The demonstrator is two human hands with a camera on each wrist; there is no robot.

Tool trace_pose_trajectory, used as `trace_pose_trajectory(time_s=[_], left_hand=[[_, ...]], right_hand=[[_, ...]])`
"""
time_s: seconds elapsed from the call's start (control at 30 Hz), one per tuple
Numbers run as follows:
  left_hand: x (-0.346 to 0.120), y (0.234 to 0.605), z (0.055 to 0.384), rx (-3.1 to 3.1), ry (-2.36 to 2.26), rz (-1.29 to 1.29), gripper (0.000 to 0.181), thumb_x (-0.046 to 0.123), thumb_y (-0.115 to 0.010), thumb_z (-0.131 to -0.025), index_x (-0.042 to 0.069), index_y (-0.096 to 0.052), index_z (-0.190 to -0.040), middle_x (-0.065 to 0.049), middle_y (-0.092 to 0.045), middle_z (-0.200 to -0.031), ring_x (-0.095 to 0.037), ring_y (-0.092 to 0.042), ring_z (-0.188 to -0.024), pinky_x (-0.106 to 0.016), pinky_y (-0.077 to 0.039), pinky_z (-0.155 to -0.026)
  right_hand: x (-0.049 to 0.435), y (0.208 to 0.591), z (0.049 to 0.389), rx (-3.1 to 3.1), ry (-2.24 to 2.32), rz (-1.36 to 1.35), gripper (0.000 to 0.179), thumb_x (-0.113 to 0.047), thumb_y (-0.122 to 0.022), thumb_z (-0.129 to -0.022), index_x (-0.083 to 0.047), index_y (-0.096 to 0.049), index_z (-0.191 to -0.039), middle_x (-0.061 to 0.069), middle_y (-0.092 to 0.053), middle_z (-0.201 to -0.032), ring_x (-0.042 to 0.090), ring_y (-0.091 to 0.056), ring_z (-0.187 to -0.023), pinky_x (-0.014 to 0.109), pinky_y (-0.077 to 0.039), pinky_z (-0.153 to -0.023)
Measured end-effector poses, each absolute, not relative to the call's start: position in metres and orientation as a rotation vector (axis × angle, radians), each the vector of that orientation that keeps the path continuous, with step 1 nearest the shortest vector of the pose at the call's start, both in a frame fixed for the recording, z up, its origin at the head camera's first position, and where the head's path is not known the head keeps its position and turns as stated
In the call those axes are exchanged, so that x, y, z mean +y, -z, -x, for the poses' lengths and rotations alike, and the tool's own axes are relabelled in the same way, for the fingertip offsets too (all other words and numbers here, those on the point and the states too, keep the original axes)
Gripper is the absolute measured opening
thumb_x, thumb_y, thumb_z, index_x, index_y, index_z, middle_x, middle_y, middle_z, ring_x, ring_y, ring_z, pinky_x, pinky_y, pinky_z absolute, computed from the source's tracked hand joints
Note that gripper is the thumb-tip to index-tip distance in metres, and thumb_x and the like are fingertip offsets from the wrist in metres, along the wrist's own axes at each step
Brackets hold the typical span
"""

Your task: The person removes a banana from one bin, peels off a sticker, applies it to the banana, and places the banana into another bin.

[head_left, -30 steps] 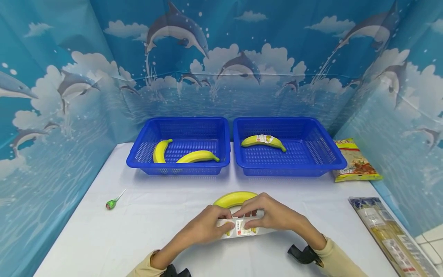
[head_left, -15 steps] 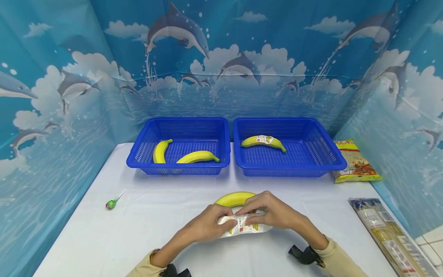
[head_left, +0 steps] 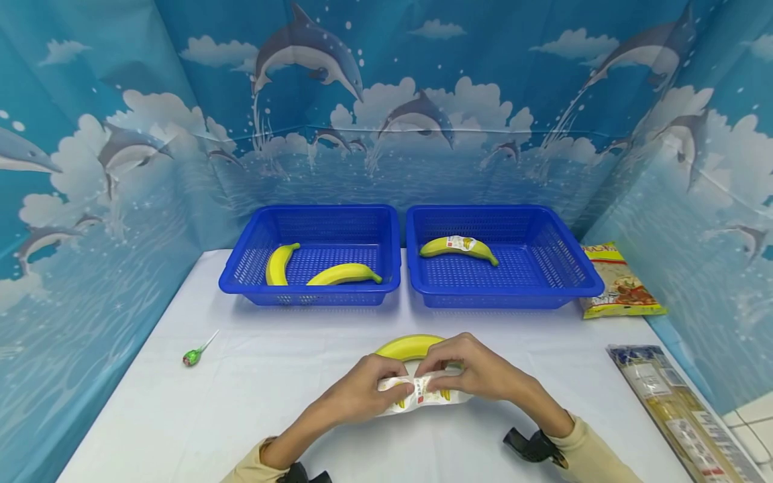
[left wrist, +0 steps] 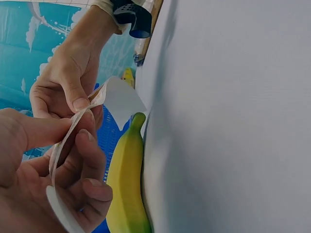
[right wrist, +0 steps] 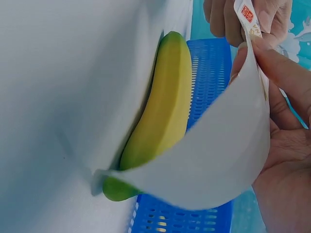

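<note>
My left hand (head_left: 367, 390) and right hand (head_left: 477, 367) both pinch a white sticker strip (head_left: 421, 397) between thumb and fingers. It is printed with bananas and a small red mark. The hands hold it close together near its middle, where it looks creased. In the right wrist view the long white free end of the sticker strip (right wrist: 214, 150) curves down across the lower part of a yellow banana (right wrist: 167, 97). That banana (head_left: 406, 347) lies on the table just beyond the hands, partly hidden by them. In the left wrist view its green-tipped stem end is beside the strip.
Two blue baskets stand at the back. The left basket (head_left: 311, 289) holds two plain bananas; the right basket (head_left: 507, 290) holds one labelled banana (head_left: 459, 245). A lollipop (head_left: 193, 355) lies at left, a yellow food packet (head_left: 622, 282) and a flat clear-wrapped pack (head_left: 676, 409) at right.
The strip has bent and creased between the hands, and its right end shows less far out. The right fingers have shifted slightly up. The banana on the table has stayed in place.
</note>
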State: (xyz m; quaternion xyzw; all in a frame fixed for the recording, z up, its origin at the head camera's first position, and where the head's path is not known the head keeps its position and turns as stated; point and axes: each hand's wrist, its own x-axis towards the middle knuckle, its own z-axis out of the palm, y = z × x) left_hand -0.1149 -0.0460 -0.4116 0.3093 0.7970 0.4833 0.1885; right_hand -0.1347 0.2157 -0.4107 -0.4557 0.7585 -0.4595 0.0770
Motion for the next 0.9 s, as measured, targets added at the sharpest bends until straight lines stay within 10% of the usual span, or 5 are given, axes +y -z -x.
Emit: trace_pose_trajectory(time_s=[0.9], left_hand=[[-0.0449,0.4164,0.1148,2.125,-1.561,-0.793,0.008,0.010,-0.076,-0.101,0.004,-0.081,-0.102,-0.002,-0.080,-0.096,-0.005,-0.066,-0.087,-0.020,-0.055,-0.078]], right_hand=[[0.2079,0.4091,0.1292,2.336,1.426,1.364,0.020,-0.016,-0.090,-0.090,-0.019,-0.078,-0.106,-0.008,-0.078,-0.102,0.012,-0.070,-0.090,0.031,-0.061,-0.083]])
